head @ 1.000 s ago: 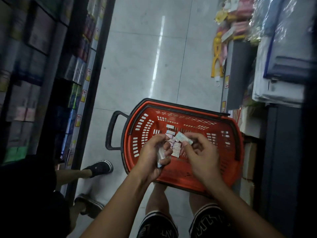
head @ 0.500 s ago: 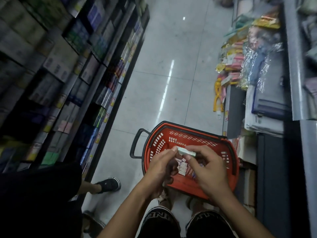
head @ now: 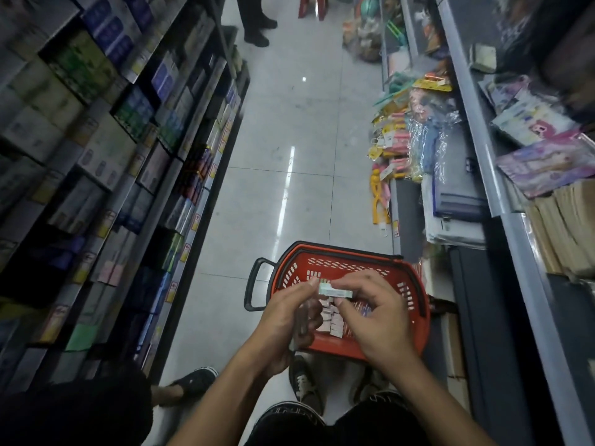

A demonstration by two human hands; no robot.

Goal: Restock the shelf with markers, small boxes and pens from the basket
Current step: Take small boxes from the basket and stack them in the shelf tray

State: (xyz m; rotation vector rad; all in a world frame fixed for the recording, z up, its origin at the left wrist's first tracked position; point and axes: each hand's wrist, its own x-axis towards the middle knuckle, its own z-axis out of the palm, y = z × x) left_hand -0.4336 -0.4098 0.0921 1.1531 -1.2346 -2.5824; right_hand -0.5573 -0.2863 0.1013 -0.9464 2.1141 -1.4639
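Observation:
An orange basket (head: 347,262) with a black handle stands on the aisle floor in front of my feet. Several small pale boxes (head: 331,320) lie on its bottom. Above the basket my right hand (head: 373,313) pinches a small white box (head: 335,290) between thumb and fingers. My left hand (head: 286,317) touches the left end of that box and also clasps a few thin stacked items in its palm, mostly hidden. The stocked shelf (head: 135,162) rises on the left.
A second shelf unit (head: 483,156) with packets, folders and hanging toys lines the right side. Another person's sandalled foot (head: 190,381) and dark clothing sit at the lower left. Someone's legs (head: 257,24) stand far up the tiled aisle (head: 289,140).
The view has tilted upward, showing more of the aisle and shelves. Both hands have risen slightly above the basket, still holding the small white box between them.

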